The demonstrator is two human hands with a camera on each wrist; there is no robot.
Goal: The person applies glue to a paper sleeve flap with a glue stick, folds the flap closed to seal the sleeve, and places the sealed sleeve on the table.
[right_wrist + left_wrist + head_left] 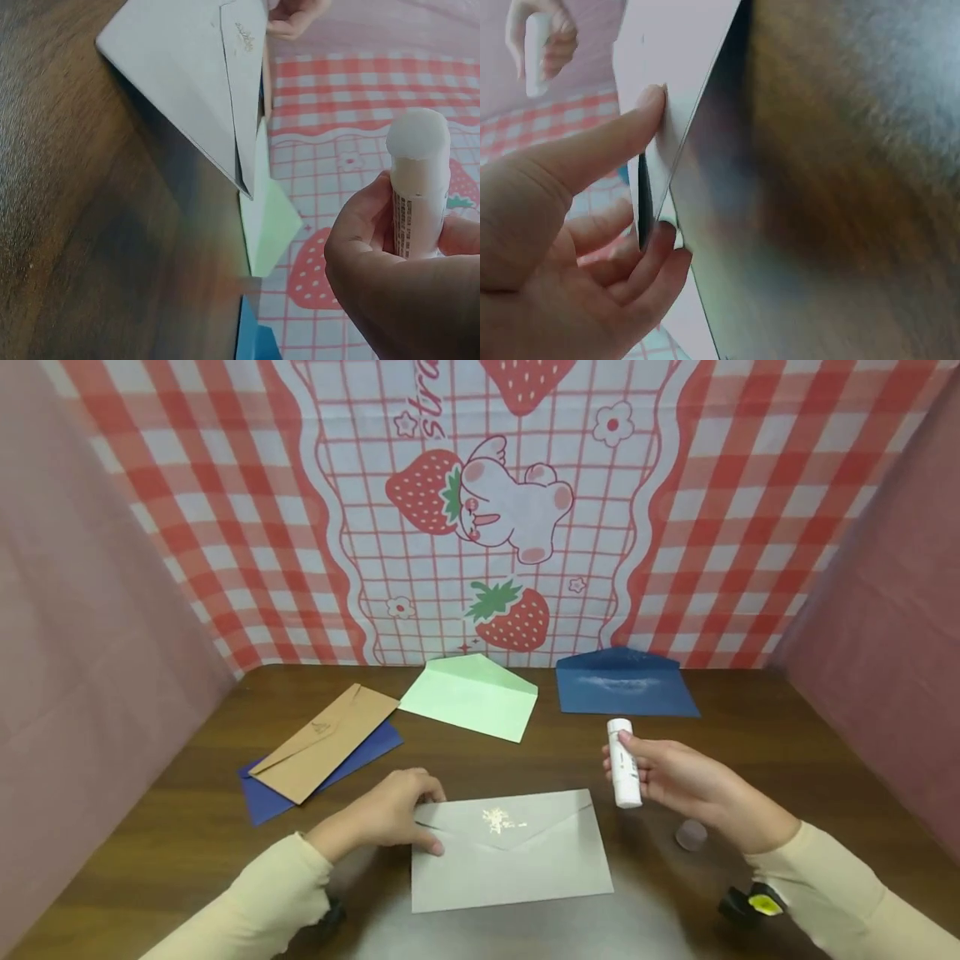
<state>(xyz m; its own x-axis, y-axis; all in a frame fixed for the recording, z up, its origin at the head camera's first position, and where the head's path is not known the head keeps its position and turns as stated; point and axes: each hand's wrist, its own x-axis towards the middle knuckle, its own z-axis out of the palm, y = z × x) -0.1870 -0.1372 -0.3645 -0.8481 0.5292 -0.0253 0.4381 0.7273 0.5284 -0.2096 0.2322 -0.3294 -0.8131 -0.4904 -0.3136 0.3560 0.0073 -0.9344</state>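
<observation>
A grey envelope (510, 868) with a gold print on its pointed flap is in front of me, its flap folded down. My left hand (393, 810) pinches the envelope's left edge, thumb on the front and fingers behind. In the left wrist view the envelope (679, 45) stands tilted off the table. To its right, my right hand (686, 781) holds a white glue stick (624, 764) above the table, fingers wrapped round it. The right wrist view shows one rounded white end of the glue stick (420, 180). A small round whitish cap (691, 835) lies below my right wrist.
At the back lie a light green envelope (472, 697) and a blue envelope (626, 689) with a white smear, both with flaps up. On the left, a brown envelope (326, 743) overlaps a dark blue one (270, 802). A strawberry-patterned cloth (487, 610) hangs behind the table.
</observation>
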